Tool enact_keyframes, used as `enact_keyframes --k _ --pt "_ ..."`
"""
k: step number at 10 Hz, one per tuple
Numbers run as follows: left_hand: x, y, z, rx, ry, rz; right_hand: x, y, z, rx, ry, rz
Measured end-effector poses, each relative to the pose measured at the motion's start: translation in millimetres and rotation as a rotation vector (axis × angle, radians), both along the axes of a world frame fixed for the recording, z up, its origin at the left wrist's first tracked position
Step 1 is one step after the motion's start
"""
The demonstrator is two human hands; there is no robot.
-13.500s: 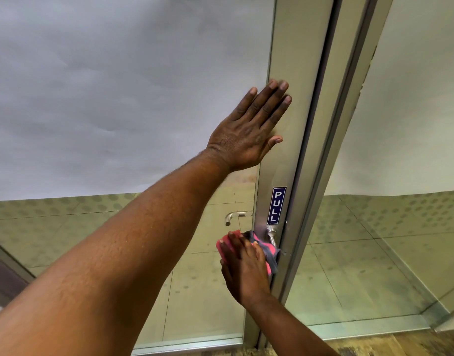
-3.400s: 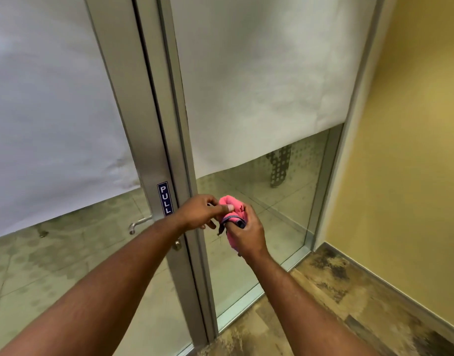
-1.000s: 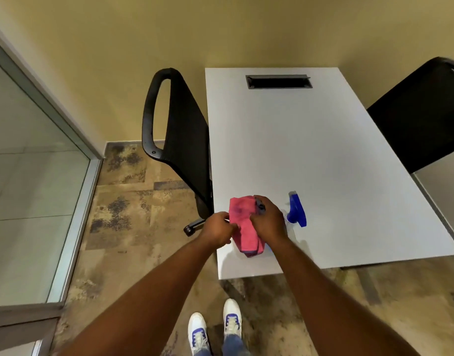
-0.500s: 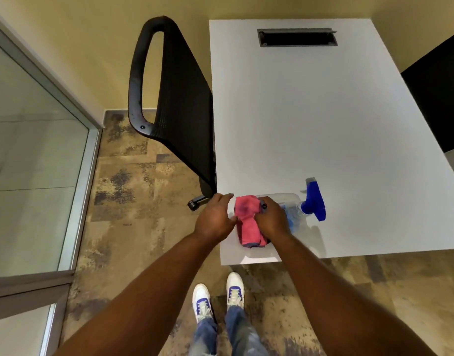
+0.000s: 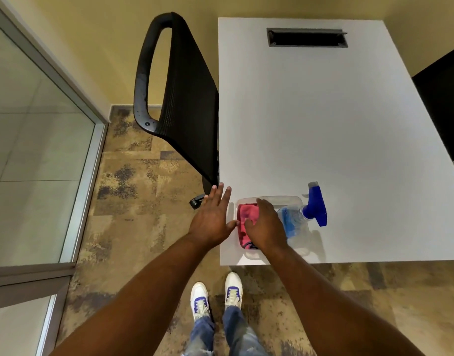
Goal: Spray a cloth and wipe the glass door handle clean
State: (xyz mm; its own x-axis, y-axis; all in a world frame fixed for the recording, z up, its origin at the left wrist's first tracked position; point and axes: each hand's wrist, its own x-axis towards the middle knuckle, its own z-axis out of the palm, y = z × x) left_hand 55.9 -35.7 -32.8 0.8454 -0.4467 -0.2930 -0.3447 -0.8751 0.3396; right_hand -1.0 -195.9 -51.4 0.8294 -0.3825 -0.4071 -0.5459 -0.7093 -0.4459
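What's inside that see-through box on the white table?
In the clear box lie a pink cloth and a spray bottle on its side, its blue nozzle sticking out. The right hand rests on the cloth, hiding whatever is beneath it.

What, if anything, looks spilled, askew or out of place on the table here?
Nothing stands out. The pink cloth sits in the clear tray under the right hand, with the spray bottle lying on its side beside it. The white table shows no spill. The left hand hovers open.
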Motion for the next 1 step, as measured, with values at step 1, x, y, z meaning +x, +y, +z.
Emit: enact_keyframes --k 1 --pt "4.2 13.9 13.4 0.007 -0.088 -0.012 -5.7 0.2 15.4 -0.057 -0.027 0.151"
